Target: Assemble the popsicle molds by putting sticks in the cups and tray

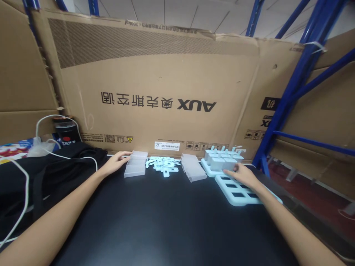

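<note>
My left hand (118,162) has its fingers stretched out, fingertips touching the left edge of some translucent plastic covers (135,164). Beside those covers lies a loose heap of light blue ice-pop sticks (165,163). More translucent covers (193,168) rest right of the heap. Farther right stands an ice-pop mold (219,162), its blocks set in a light blue tray with sticks pointing up. My right hand (245,177) closes thumb and fingers about the mold's near right corner. Under my right wrist lies a light blue frame (238,199) with rectangular openings, partly hidden by the arm.
A large cardboard sheet (155,77) walls off the back of the black table (166,225). Blue rack posts (291,88) rise at the right. At left are a black cloth bag (63,166), a dark jar (66,131) and a white cable (26,192).
</note>
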`<state>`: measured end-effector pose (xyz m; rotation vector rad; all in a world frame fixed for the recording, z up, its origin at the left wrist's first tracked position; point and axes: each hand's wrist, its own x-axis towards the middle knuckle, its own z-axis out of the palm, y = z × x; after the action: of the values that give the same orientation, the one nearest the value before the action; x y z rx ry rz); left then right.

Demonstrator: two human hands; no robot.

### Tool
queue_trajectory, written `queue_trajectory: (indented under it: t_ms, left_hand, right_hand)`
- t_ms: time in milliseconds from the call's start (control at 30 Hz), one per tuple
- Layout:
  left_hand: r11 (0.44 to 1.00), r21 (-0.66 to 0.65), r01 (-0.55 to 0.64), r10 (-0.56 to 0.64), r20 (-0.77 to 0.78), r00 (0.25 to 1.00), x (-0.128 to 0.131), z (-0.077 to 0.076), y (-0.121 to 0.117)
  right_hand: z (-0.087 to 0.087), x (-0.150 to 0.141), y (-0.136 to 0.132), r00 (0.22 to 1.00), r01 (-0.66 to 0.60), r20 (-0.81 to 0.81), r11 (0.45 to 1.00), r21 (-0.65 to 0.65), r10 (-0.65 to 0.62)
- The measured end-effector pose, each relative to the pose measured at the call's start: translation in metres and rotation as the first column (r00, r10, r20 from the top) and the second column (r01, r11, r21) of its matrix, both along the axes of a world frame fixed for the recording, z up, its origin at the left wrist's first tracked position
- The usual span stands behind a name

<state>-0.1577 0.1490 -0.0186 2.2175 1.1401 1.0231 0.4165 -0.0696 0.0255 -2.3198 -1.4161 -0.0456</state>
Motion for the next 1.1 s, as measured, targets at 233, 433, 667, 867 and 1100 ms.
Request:
queue_trajectory:
  t_ms: [233, 433, 667, 867, 1100]
  left_hand:
    - [0.999, -0.052, 0.003, -0.004, -0.02, 1.0, -0.002, -0.006, 0.006]
    - [0.999, -0.04, -0.003, 0.002, -0.004, 1.0, -0.001, -0.009, 0.008]
    - [1.0, 0.009, 0.007, -0.007, 0.009, 1.0, 0.0, -0.006, 0.004]
    - [1.0, -0.01, -0.001, 0.001, 0.003, 1.0, 0.001, -0.007, 0.004]
    - [1.0, -0.008, 0.015, -0.015, -0.006, 1.0, -0.001, -0.007, 0.005]
  right_hand:
    - [0.002, -0.024, 0.0, 0.97, 0.09, 0.236, 0.989, -0.121, -0.059]
    - [0.002, -0.034, 0.001, 0.966, 0.148, 0.223, 0.987, -0.066, -0.13]
    - [0.037, -0.034, -0.006, 0.97, 0.243, -0.043, 0.937, 0.252, -0.24]
    - [0.08, -0.098, 0.009, 0.998, -0.018, -0.049, 0.945, 0.326, 0.036]
    - [0.094, -0.187, 0.067, 0.883, -0.335, 0.286, 0.926, -0.174, 0.373]
